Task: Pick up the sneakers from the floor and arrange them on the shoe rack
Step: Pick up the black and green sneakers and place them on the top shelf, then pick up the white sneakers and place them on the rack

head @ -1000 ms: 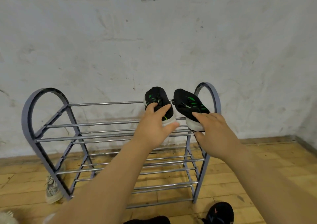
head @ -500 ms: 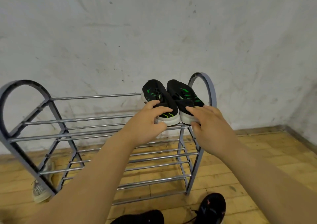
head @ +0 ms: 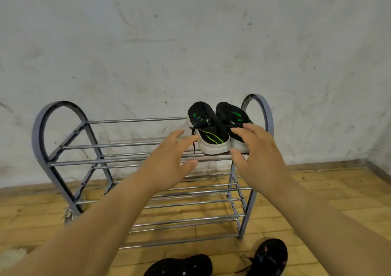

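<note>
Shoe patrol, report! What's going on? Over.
Left hand open, clear of shoes. Right hand open by the right heel. Black-and-green sneakers side by side on grey metal shoe rack's top tier. Nothing blocking.

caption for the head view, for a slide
Open left hand and right hand beside black-and-green sneakers on top of the shoe rack

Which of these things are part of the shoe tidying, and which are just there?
Part of the job: shoe rack; green-striped sneakers on its top shelf; black sneakers in front of it; pale sneaker behind its left leg.
Just there: wall; wooden floor.
</note>
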